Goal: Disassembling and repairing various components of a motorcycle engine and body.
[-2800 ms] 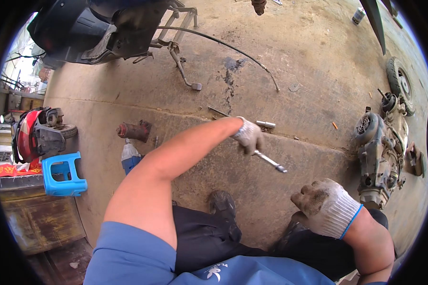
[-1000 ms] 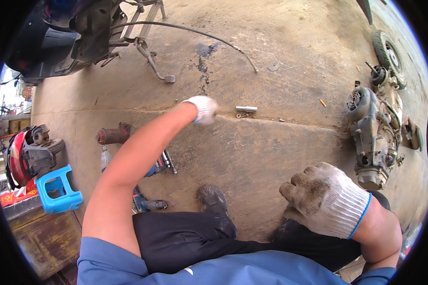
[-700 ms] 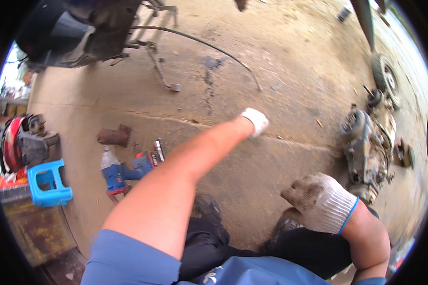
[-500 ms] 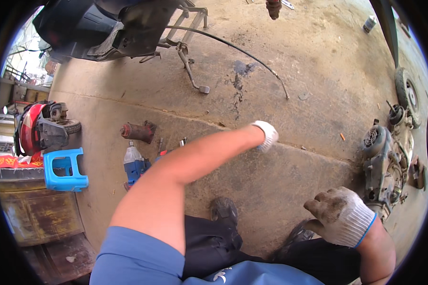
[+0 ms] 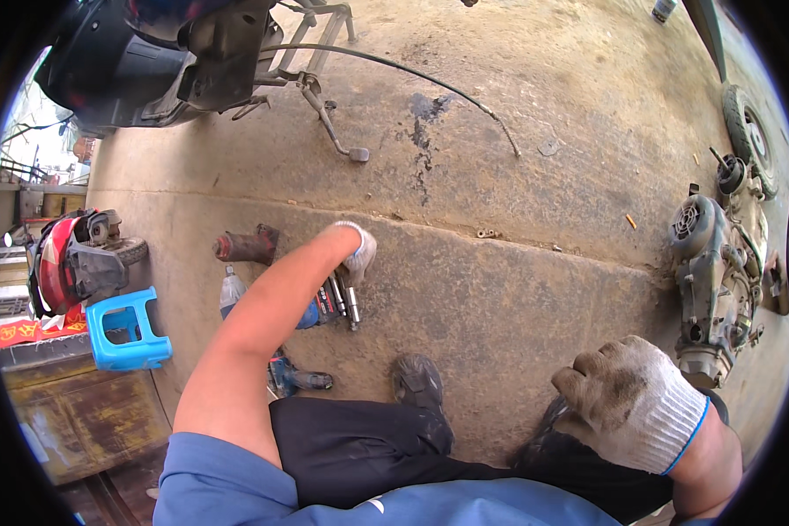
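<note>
My left hand [image 5: 360,254], in a white knit glove, is closed low over silver sockets and bars [image 5: 351,307] beside a blue tool [image 5: 307,317]; what its fingers hold is hidden. A dirty red cylindrical tool [image 5: 250,247] and a clear-capped bottle [image 5: 231,287] lie to its left, partly behind my forearm. Another blue power tool [image 5: 305,379] lies below my forearm. My right hand [image 5: 627,394], also gloved and stained, hangs over my right leg with fingers curled; anything inside them cannot be made out.
A dark scooter body with metal stand [image 5: 331,123] and hanging cable fills the upper left. A greasy engine [image 5: 710,280] and wheel [image 5: 745,136] lie on the right. A blue stool [image 5: 123,350] and red scooter part [image 5: 57,263] are at left; small bits [image 5: 486,234] lie along the floor crack.
My left hand reached to the floor crack, where the short silver socket no longer lies, then moved left and down to the tools. My right hand stays curled over my leg.
</note>
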